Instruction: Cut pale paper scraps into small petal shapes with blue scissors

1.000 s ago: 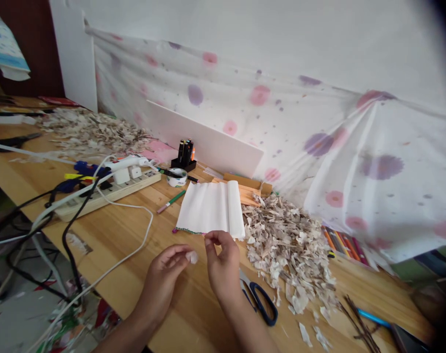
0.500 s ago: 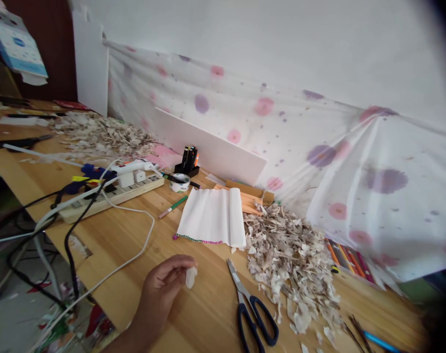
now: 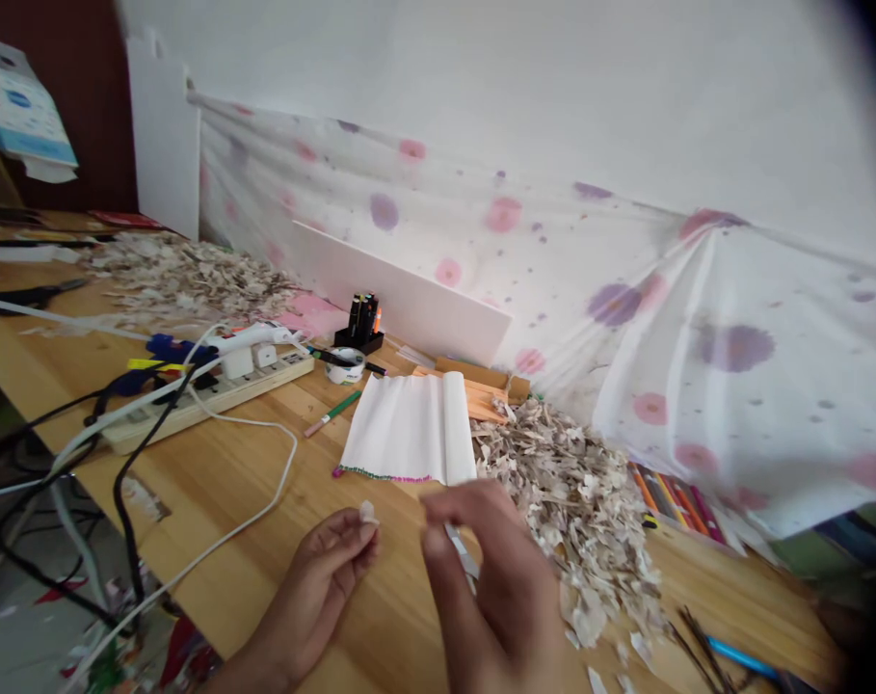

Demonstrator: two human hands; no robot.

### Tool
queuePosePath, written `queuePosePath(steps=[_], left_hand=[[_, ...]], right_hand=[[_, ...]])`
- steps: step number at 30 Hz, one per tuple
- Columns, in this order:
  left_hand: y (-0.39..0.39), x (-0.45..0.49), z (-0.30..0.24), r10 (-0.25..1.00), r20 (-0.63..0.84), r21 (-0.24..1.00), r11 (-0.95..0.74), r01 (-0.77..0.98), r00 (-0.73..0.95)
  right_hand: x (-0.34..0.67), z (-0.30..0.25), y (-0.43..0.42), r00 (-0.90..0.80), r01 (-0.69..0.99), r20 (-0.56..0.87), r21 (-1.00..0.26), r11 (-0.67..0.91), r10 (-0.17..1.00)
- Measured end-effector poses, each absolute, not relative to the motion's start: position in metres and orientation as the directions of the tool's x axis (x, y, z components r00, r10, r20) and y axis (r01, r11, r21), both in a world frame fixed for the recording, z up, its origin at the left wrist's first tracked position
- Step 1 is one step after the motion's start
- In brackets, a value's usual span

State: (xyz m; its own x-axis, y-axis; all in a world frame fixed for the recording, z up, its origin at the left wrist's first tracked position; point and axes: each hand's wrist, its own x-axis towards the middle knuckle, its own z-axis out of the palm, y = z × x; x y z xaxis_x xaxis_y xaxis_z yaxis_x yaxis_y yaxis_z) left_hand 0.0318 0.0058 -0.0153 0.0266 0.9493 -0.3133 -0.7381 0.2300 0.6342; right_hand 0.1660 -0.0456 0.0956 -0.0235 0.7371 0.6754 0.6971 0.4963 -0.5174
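Observation:
My left hand (image 3: 329,578) pinches a small pale petal-like piece (image 3: 367,513) between thumb and fingertips, low over the wooden table. To its right, my right hand (image 3: 499,588) is slightly blurred, its thumb and forefinger apart with nothing visible between them. Behind that hand lie the scissors (image 3: 461,557), mostly covered by it. A loose heap of pale, thin flakes (image 3: 589,501) spreads to the right of the scissors. Beyond both hands, a partly rolled sheet of white paper (image 3: 401,429) lies flat, green and magenta marks along its near edge.
At left, a power strip (image 3: 213,400) carries plugs and cables that trail over the table edge. A tape roll (image 3: 344,365), a green pen (image 3: 334,413) and a black marker holder (image 3: 359,328) stand or lie near the paper. Another flake heap (image 3: 192,275) is at far left.
My right hand has come into view from below, in front of the scissors. My left hand has turned, so the pale piece now points upward from the fingertips. The view has shifted slightly.

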Motion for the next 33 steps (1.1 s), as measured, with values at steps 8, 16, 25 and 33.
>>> queuePosePath(steps=[8, 16, 25, 33], left_hand=[[0.007, 0.030, -0.020, 0.975, -0.222, 0.764, 0.160, -0.625, -0.021], [0.010, 0.030, -0.025, 0.982, -0.172, 0.848, 0.110, -0.518, -0.072], [0.010, 0.030, -0.028, 0.982, -0.166, 0.845, 0.096, -0.525, -0.087], [0.011, 0.028, -0.028, 0.961, -0.244, 0.759, 0.108, -0.642, -0.127]], right_hand=[[0.161, 0.043, 0.017, -0.102, 0.627, 0.249, -0.735, 0.257, 0.963], [0.151, 0.040, 0.012, -0.120, 0.780, 0.180, -0.591, 0.205, 0.976], [0.149, 0.031, 0.016, -0.132, 0.818, 0.189, -0.534, 0.215, 0.973], [0.161, 0.039, 0.022, -0.100, 0.876, 0.135, -0.457, 0.152, 0.986]])
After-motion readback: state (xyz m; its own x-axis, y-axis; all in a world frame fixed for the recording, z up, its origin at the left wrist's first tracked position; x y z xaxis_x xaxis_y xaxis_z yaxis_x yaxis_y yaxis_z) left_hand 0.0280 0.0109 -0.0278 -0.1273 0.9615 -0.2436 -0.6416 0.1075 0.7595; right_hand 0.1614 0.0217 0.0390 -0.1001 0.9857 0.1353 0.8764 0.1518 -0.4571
